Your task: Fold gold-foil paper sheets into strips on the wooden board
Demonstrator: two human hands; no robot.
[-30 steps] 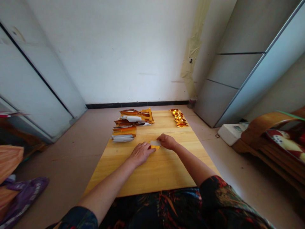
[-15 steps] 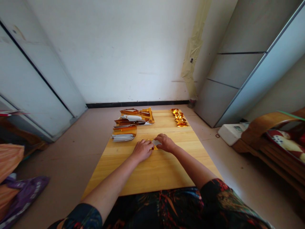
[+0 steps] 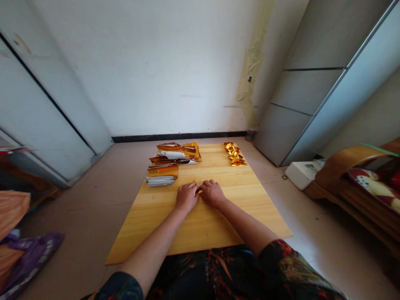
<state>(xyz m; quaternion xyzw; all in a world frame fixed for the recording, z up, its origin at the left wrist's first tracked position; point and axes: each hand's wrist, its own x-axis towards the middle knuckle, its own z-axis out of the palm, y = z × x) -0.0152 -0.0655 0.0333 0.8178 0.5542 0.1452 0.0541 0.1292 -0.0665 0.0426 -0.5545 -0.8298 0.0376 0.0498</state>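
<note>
Both hands meet near the middle of the wooden table [image 3: 187, 229]. Between them is a small sheet of gold foil paper [image 3: 200, 191] with a whitish side, mostly covered by the fingers. My left hand [image 3: 187, 196] has its fingers curled on the foil's left part. My right hand [image 3: 212, 193] presses on its right part, fingers bent and close together. Left of the hands lie stacks of gold foil sheets [image 3: 165, 171] and a bundle of white-edged sheets [image 3: 161, 180]. At the far right of the table sits a row of folded gold foil pieces [image 3: 236, 157].
A white wall [image 3: 156, 83] with a black baseboard stands behind the table. To the right are a grey refrigerator [image 3: 300, 108], a white box [image 3: 301, 174] and a wooden seat [image 3: 337, 179]. A pale cabinet [image 3: 53, 91] and a purple bag [image 3: 40, 254] are at the left.
My right hand has come down and left, closer to my left hand. The foil sheet between them is now more covered and looks narrower, as if rolled or folded.
</note>
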